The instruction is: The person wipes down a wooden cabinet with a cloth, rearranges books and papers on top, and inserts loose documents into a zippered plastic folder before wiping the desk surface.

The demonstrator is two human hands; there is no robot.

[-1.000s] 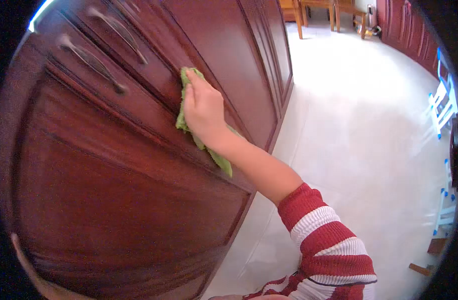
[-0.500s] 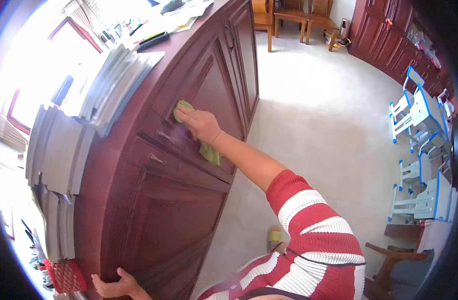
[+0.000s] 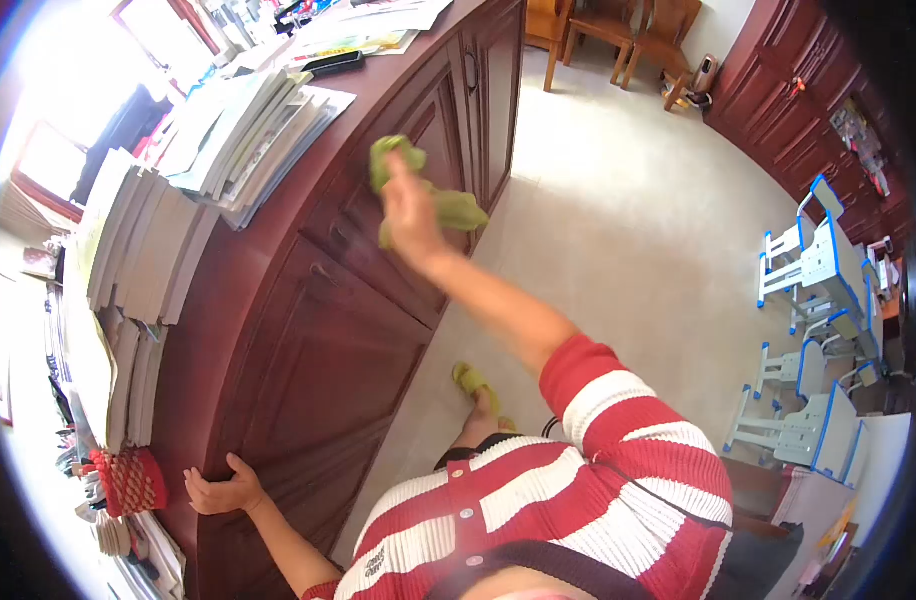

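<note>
A green cloth (image 3: 456, 210) is in my right hand (image 3: 411, 215), bunched at the fingertips with a loose part hanging beside the wrist. The hand is slightly blurred and lies over the upper door panels of a dark red-brown wooden cabinet (image 3: 328, 370); whether the cloth touches the wood I cannot tell. My left hand (image 3: 223, 487) rests at the near edge of the cabinet top, fingers extended and thumb apart, holding nothing. Close to it on the top sits a red woven basket-like item (image 3: 128, 482).
Stacks of books and papers (image 3: 148, 245) line the cabinet top, with a black case-like object (image 3: 333, 64) farther along. Wooden chairs (image 3: 603, 30) stand at the back. White desks with blue edges (image 3: 818, 260) are at right, across the pale floor (image 3: 598, 220).
My right hand has moved up and away along the cabinet front with the cloth. The view has shifted, showing more of my striped top. My left hand stays at the cabinet edge.
</note>
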